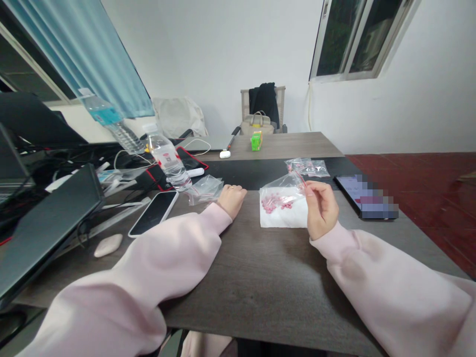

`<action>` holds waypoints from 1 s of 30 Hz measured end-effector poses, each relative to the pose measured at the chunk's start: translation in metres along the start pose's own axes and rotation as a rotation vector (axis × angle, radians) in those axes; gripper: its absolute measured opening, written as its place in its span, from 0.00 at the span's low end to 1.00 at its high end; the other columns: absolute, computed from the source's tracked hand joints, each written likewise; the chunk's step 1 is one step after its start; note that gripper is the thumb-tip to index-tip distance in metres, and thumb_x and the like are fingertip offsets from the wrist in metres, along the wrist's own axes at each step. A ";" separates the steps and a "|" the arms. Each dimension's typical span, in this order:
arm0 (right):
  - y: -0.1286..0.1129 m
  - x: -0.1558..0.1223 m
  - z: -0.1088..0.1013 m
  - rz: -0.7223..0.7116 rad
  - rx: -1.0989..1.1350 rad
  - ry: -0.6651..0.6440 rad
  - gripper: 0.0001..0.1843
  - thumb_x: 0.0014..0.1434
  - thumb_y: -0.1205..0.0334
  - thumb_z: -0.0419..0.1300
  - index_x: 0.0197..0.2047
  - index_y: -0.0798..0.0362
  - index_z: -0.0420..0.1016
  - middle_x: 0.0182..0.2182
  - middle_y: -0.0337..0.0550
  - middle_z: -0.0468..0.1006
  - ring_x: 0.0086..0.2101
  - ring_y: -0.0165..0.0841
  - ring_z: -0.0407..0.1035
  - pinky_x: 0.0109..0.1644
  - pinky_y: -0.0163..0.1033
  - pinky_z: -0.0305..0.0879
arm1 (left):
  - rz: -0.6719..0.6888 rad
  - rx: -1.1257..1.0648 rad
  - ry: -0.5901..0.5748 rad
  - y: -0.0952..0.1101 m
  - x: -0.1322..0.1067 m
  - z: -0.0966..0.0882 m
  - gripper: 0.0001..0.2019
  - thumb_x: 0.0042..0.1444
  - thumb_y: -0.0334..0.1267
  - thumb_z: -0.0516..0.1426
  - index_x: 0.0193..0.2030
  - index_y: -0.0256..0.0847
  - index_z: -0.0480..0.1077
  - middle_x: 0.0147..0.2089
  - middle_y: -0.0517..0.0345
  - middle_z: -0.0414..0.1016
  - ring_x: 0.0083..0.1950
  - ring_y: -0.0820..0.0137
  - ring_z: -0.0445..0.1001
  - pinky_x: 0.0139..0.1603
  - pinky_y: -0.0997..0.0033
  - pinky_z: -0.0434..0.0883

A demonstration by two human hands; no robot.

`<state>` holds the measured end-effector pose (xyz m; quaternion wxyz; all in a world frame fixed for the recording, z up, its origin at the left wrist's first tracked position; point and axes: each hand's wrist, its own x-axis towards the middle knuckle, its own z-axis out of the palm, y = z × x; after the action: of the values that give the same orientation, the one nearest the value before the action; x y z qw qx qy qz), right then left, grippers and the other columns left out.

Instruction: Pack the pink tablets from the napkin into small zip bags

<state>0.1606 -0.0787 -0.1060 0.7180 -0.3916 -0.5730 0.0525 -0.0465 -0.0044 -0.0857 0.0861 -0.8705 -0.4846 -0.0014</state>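
The right hand [322,210], in a pale pink sleeve [390,292], had its fingers [312,191] pinched shut on the red seal strip [302,179] of a clear plastic zip bag [283,191]. The bag stood at the hand's 9 o'clock, over a white paper tissue [278,218] strewn with small pink tablets [271,203]. Its film looked light, limp and slippery (the strip seemed the surest hold). The left hand [231,198] lay loosely curled, gripping nothing, on the dark wood-grain bench [260,292].
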 end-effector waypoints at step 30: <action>-0.014 -0.002 -0.002 -0.110 0.024 -0.417 0.07 0.60 0.65 0.57 0.39 0.49 0.76 0.40 0.47 0.79 0.41 0.36 0.74 0.41 0.42 0.73 | 0.012 -0.804 0.569 0.053 -0.026 -0.002 0.43 0.37 0.52 0.67 0.60 0.36 0.60 0.51 0.45 0.74 0.50 0.57 0.73 0.56 0.53 0.62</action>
<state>0.1563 -0.0907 -0.0991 0.5906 -0.3317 -0.7289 0.0998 -0.0158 -0.0537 -0.0938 -0.1278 -0.8026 -0.3978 -0.4257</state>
